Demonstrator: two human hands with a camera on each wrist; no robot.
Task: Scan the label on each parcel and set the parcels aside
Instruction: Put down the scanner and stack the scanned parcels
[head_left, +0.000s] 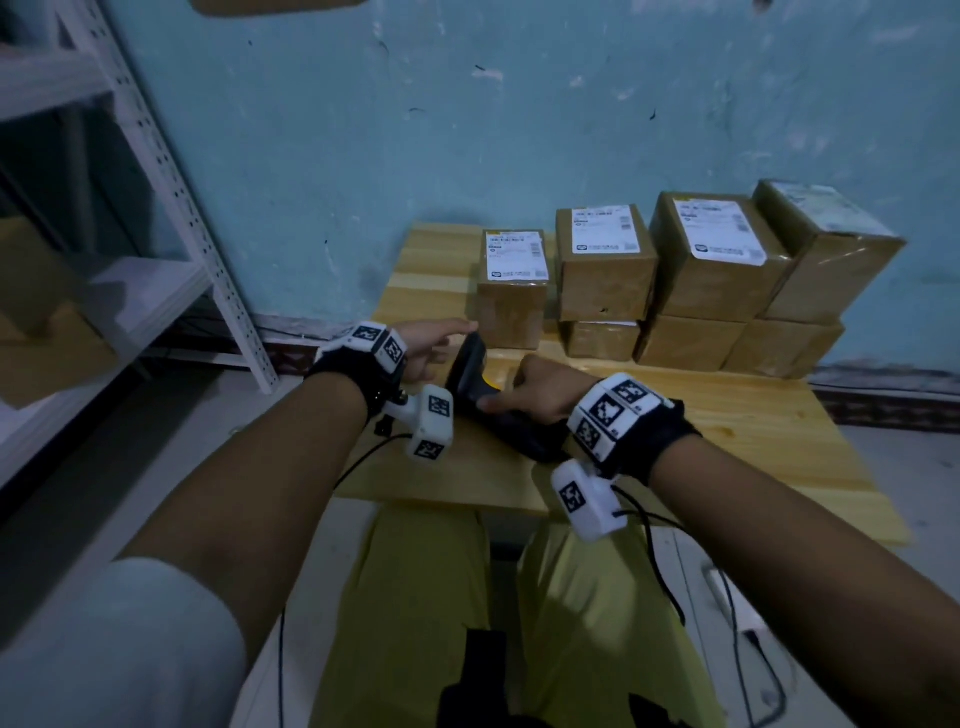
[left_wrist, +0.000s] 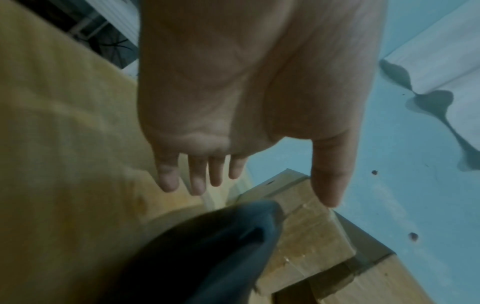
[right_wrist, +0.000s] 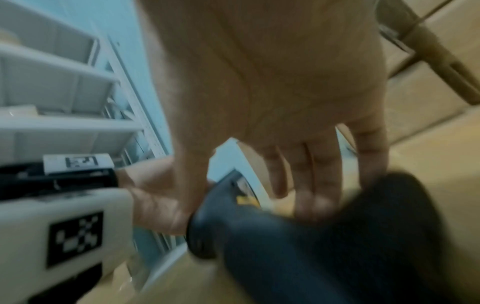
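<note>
parcel labels head view only, left hand splayed

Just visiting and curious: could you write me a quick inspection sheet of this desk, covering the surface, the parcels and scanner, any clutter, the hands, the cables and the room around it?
Surface: pale wooden table, bare at the front right.
Job's things: brown taped cardboard parcels stacked against the wall, white labels up; black handheld barcode scanner with yellow trim near the front parcel.
Clutter: nothing seen.
Hands: left hand open, fingers straight, beside the scanner's head; right hand on the scanner's handle, grip blurred.
Cables: black wires hang from the wrist cameras.
Surroundings: scuffed blue wall; white metal shelving at left.
</note>
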